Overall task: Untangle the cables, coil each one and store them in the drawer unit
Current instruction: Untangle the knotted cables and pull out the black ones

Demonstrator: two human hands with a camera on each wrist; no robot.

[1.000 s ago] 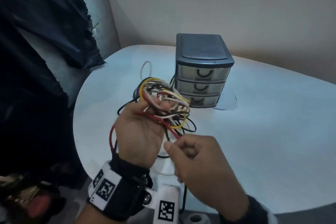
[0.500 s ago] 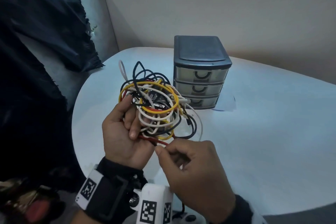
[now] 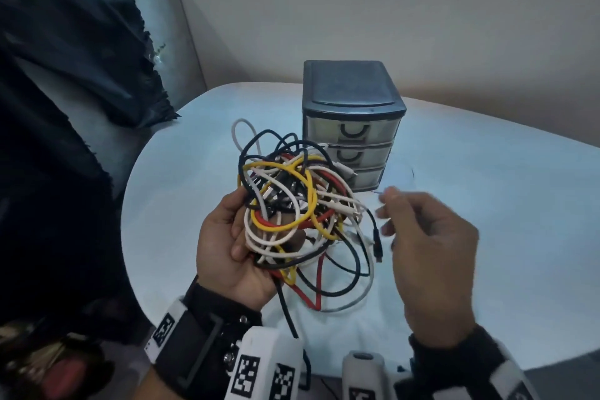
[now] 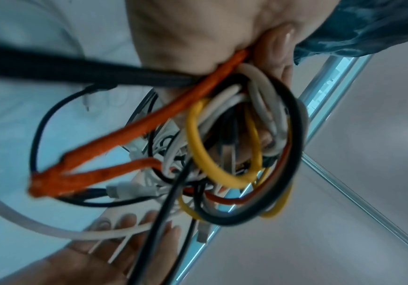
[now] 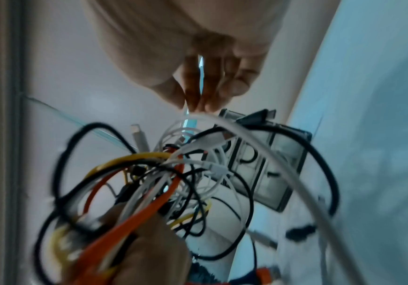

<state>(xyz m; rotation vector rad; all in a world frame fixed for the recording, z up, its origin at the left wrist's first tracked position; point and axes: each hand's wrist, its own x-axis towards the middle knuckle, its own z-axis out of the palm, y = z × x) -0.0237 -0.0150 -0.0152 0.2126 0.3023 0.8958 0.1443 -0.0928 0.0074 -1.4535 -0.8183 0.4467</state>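
Left hand [image 3: 233,250] gripping a tangled bundle of cables [image 3: 298,204] in yellow, red, white and black, fingers curled round the lower left of the knot, holding it up above a white table [image 3: 487,204], with loose loops and a black plug end hanging down toward the tabletop. Right hand [image 3: 428,237] hovering just beside the bundle on its right, blurred, fingers loosely bent and apart, gripping nothing visible. Grey drawer unit [image 3: 352,127] standing upright on the table just behind the tangle, all three drawers closed
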